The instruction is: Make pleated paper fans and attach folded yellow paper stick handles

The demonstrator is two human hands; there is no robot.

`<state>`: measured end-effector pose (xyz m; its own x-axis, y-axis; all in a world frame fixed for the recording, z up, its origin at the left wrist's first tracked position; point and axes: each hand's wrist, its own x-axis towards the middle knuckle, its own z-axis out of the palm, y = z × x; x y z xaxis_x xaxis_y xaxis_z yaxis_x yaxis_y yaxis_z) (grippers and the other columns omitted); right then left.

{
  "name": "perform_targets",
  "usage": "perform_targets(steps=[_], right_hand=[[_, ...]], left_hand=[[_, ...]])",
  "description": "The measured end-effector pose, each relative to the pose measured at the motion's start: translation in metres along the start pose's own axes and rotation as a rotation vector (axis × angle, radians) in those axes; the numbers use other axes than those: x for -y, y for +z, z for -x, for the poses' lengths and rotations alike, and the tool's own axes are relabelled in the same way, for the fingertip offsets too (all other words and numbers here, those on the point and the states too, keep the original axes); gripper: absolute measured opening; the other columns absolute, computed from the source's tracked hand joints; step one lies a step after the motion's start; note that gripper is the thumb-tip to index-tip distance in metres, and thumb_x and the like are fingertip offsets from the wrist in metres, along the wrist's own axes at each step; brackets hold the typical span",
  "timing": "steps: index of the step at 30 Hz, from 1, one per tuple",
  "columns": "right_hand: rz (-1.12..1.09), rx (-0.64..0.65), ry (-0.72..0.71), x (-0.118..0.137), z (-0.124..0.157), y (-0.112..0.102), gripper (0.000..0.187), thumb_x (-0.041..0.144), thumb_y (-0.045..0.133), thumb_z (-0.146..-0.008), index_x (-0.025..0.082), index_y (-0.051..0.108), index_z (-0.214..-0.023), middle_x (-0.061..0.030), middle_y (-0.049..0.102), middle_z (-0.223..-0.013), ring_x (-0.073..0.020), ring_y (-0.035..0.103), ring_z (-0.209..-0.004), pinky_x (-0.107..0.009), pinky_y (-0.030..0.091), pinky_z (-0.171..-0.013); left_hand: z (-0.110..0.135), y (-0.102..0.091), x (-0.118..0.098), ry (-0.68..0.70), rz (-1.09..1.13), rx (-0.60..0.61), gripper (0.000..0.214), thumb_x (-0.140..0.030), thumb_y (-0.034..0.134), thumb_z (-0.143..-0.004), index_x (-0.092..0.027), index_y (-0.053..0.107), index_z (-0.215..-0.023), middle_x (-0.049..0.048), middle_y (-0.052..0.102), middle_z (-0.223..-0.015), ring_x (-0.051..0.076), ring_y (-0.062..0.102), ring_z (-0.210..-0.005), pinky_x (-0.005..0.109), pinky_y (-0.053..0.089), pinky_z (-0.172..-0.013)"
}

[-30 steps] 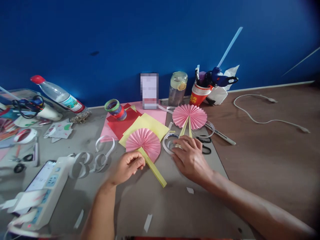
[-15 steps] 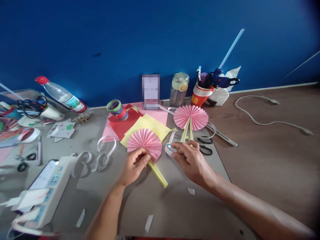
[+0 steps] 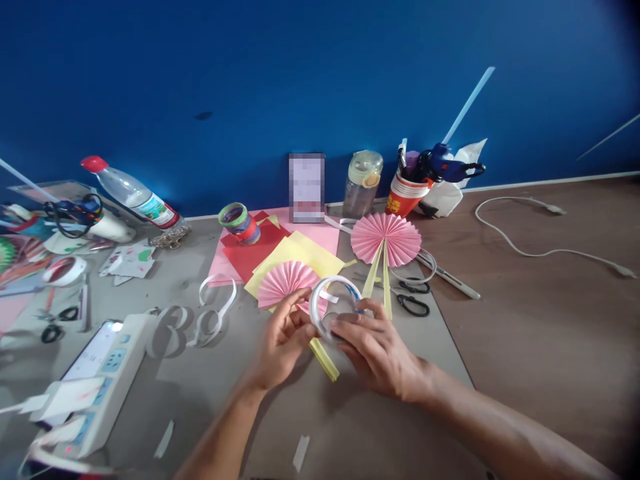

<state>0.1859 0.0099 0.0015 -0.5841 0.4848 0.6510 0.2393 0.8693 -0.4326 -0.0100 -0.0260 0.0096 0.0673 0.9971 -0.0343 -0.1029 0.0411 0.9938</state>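
Note:
My right hand (image 3: 380, 350) grips a roll of double-sided tape (image 3: 314, 308), held upright on edge. My left hand (image 3: 286, 340) has its thumb and bent fingers at the roll's left rim. Just behind the hands lies a pink pleated paper fan (image 3: 286, 281), partly covered by the fingers and the roll. Its folded yellow paper handle (image 3: 325, 360) sticks out below, between my hands. A second pink fan (image 3: 385, 239) lies spread in a full round farther right, with two yellow strips running down from it.
Behind the fans lie yellow paper (image 3: 310, 250), red paper (image 3: 245, 257) and pink sheets, with a small round pot (image 3: 240, 223) on them. Black-handled scissors (image 3: 414, 305) lie at right. A power strip (image 3: 113, 377) and curled white strips (image 3: 220, 313) are at left.
My right hand has picked up the tape roll and brought it left, in front of the fan. My left hand has shifted from the fan's centre to the roll's rim.

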Motion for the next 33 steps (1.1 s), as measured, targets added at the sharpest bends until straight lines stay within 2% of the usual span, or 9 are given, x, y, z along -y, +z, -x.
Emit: perform_targets(steps=[3, 7, 17, 19, 22, 24, 27, 29, 33], right_hand=[[0.041, 0.031, -0.023, -0.004, 0.002, 0.001, 0.044, 0.002, 0.044, -0.083, 0.013, 0.043, -0.125, -0.0096, 0.070, -0.100, -0.0177, 0.064, -0.093, -0.042, 0.031, -0.096], [0.039, 0.087, -0.009, -0.007, 0.001, 0.001, 0.042, 0.001, 0.043, -0.081, 0.014, 0.046, -0.121, -0.0080, 0.071, -0.093, -0.0183, 0.064, -0.091, -0.043, 0.028, -0.095], [0.072, 0.165, 0.059, 0.000, -0.001, 0.002, 0.017, 0.012, 0.046, -0.084, 0.015, 0.056, -0.098, -0.0012, 0.062, -0.071, -0.0148, 0.054, -0.069, -0.038, 0.027, -0.085], [0.128, 0.130, 0.071, 0.000, 0.000, 0.002, 0.018, 0.009, 0.045, -0.085, 0.015, 0.057, -0.098, -0.0005, 0.061, -0.070, -0.0142, 0.053, -0.068, -0.037, 0.026, -0.084], [0.200, 0.095, 0.123, -0.003, 0.003, 0.004, 0.020, 0.008, 0.047, -0.086, 0.016, 0.058, -0.100, 0.0006, 0.061, -0.070, -0.0137, 0.054, -0.070, -0.037, 0.025, -0.086], [0.247, 0.108, 0.188, -0.004, 0.004, 0.006, 0.016, 0.010, 0.049, -0.086, 0.017, 0.060, -0.095, 0.0004, 0.061, -0.072, -0.0141, 0.053, -0.072, -0.037, 0.024, -0.087], [0.281, 0.146, 0.272, -0.004, 0.003, 0.005, 0.008, 0.021, 0.054, -0.085, 0.018, 0.061, -0.088, -0.0030, 0.064, -0.082, -0.0174, 0.053, -0.080, -0.040, 0.023, -0.090], [0.268, 0.141, 0.305, -0.007, -0.001, -0.001, 0.011, 0.025, 0.054, -0.086, 0.018, 0.062, -0.088, -0.0045, 0.064, -0.088, -0.0189, 0.053, -0.085, -0.040, 0.023, -0.090], [0.426, 0.087, 0.464, -0.027, -0.005, -0.031, 0.016, 0.015, 0.048, -0.087, 0.019, 0.064, -0.087, -0.0054, 0.065, -0.090, -0.0194, 0.051, -0.084, -0.039, 0.024, -0.085]], left_hand=[[-0.004, 0.000, -0.001, -0.064, 0.149, -0.040, 0.046, -0.032, 0.066, -0.081, -0.020, 0.053, -0.124, 0.0050, 0.064, -0.090, 0.013, 0.059, -0.071, 0.025, 0.049, -0.065], [-0.009, -0.001, 0.001, -0.124, 0.222, -0.107, 0.038, -0.031, 0.070, -0.076, -0.019, 0.060, -0.110, -0.0003, 0.063, -0.073, 0.009, 0.054, -0.057, 0.020, 0.043, -0.053], [-0.009, 0.002, 0.001, -0.165, 0.101, -0.063, 0.037, -0.033, 0.068, -0.078, -0.017, 0.060, -0.109, 0.0028, 0.065, -0.078, 0.011, 0.056, -0.062, 0.021, 0.045, -0.054], [-0.008, 0.001, 0.000, -0.126, -0.029, -0.119, 0.032, -0.034, 0.066, -0.080, -0.017, 0.062, -0.106, 0.0024, 0.064, -0.077, 0.012, 0.057, -0.063, 0.022, 0.047, -0.057], [-0.008, -0.004, 0.000, 0.016, -0.250, -0.319, 0.020, -0.032, 0.064, -0.081, -0.017, 0.065, -0.094, 0.0011, 0.063, -0.074, 0.011, 0.057, -0.062, 0.022, 0.048, -0.059], [-0.008, -0.008, 0.001, 0.098, -0.307, -0.403, 0.015, -0.031, 0.063, -0.082, -0.017, 0.065, -0.088, -0.0003, 0.062, -0.070, 0.010, 0.055, -0.060, 0.021, 0.047, -0.058], [-0.008, -0.011, 0.004, 0.152, -0.293, -0.428, 0.012, -0.029, 0.061, -0.083, -0.018, 0.064, -0.087, -0.0022, 0.060, -0.066, 0.009, 0.053, -0.057, 0.021, 0.046, -0.057], [-0.008, -0.010, 0.005, 0.157, -0.288, -0.427, 0.011, -0.029, 0.061, -0.083, -0.019, 0.063, -0.087, -0.0021, 0.061, -0.067, 0.009, 0.053, -0.056, 0.021, 0.046, -0.057], [-0.008, -0.004, 0.003, 0.151, -0.281, -0.414, 0.012, -0.030, 0.061, -0.083, -0.019, 0.064, -0.087, -0.0013, 0.061, -0.068, 0.010, 0.054, -0.057, 0.021, 0.046, -0.056]])
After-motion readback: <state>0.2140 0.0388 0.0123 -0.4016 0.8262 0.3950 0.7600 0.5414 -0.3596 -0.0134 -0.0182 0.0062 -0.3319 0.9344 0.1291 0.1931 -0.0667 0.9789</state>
